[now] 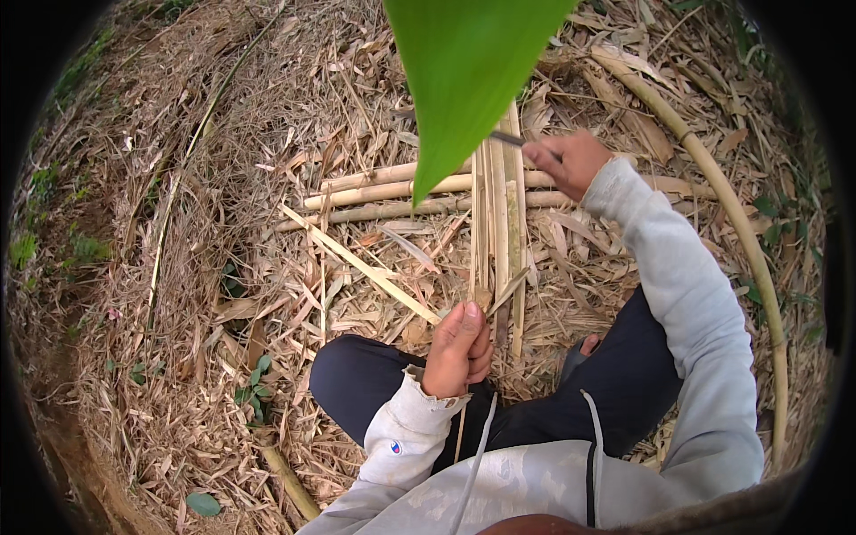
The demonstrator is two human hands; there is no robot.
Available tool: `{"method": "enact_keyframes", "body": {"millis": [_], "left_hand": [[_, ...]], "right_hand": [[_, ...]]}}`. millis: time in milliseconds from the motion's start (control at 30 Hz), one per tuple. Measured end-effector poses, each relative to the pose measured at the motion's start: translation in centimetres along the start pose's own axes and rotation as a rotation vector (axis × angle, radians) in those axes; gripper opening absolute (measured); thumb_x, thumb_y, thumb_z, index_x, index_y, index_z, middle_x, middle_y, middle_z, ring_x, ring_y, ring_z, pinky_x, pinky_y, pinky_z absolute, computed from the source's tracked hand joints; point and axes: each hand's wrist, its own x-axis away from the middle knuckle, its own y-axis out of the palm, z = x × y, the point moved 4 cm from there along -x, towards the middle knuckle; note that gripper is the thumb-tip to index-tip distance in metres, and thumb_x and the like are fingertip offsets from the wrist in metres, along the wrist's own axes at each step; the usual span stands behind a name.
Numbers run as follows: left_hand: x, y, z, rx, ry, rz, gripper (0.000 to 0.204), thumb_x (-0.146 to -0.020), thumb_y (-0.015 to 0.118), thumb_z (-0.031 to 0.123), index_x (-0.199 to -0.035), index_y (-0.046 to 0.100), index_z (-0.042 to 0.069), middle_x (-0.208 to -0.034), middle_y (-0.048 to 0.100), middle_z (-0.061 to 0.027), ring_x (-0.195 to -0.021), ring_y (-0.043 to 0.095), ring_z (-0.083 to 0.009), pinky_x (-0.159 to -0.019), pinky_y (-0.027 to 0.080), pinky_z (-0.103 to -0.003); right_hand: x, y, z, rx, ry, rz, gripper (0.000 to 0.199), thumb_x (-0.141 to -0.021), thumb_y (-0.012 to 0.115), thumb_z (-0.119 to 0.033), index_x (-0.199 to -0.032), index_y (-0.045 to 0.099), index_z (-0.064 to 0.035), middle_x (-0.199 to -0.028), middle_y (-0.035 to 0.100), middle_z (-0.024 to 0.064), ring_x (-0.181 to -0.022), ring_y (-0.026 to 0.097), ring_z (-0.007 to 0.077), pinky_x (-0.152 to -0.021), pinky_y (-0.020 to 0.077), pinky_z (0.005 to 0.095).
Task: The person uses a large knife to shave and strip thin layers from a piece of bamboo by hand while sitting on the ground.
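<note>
- A green leaf [473,80] hangs close to the camera, masking part of the work.
- A worker in a gray sweatshirt [535,477] and dark trousers [615,357] sits on the ground, knees bent outward.
- The left hand [457,352], between the knees, has thumb and fingers together, pinched on a thin strip [473,267] at the near end of the work.
- A pale slanted stick [361,267] lies just left of that hand.
- Ahead, long split strips [513,232], apparently bamboo, lie side by side, pointing away from the worker across several round poles [392,190].
- Beyond, the right hand [571,162] is clamped around a dark tool [507,138], seemingly a knife, over the strips' far part; the leaf hides much of it.
- The step in hand looks like trimming or splitting the thin strip. The next move would call for a steady left pinch and a controlled stroke, the edge clear of the fingers.
- A curved pole [736,209] arcs along the right, amid dry leaf litter [241,134] spreading outward.
</note>
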Motion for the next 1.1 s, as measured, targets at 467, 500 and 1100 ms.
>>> {"method": "enact_keyframes", "body": {"millis": [467,500,1100], "left_hand": [[0.3,0.2,-0.6,-0.069,0.012,0.060,0.030,-0.103,0.042,0.037,-0.083,0.039,0.015,-0.056,0.025,0.0045,-0.040,0.019,-0.0054,-0.036,0.014,-0.024],[0.1,0.3,-0.6,-0.030,-0.013,0.054,0.031,-0.103,0.042,0.037,-0.083,0.039,0.014,-0.056,0.025,0.0047,-0.040,0.019,-0.0055,-0.036,0.014,-0.024],[-0.5,0.0,-1.8,-0.025,-0.070,0.042,0.032,-0.103,0.041,0.039,-0.080,0.037,0.016,-0.056,0.025,0.0045,-0.040,0.019,-0.0058,-0.036,0.015,-0.023]], "right_hand": [[1.7,0.8,-4.4,0.113,-0.196,0.071,0.085,-0.090,0.020,-0.077,-0.057,0.057,-0.0082,-0.046,0.049,0.0118,-0.048,0.055,0.0275,-0.057,0.0504,0.0406],[0.5,1.0,-2.6,0.177,-0.068,0.033,0.084,-0.089,0.022,-0.078,-0.058,0.058,-0.0087,-0.048,0.050,0.0121,-0.048,0.055,0.0273,-0.056,0.0503,0.0409],[-0.5,1.4,-1.8,0.146,0.008,-0.094,0.081,-0.091,0.024,-0.073,-0.069,0.061,-0.0048,-0.056,0.056,0.0166,-0.059,0.061,0.0346,-0.066,0.0519,0.0452]]}}
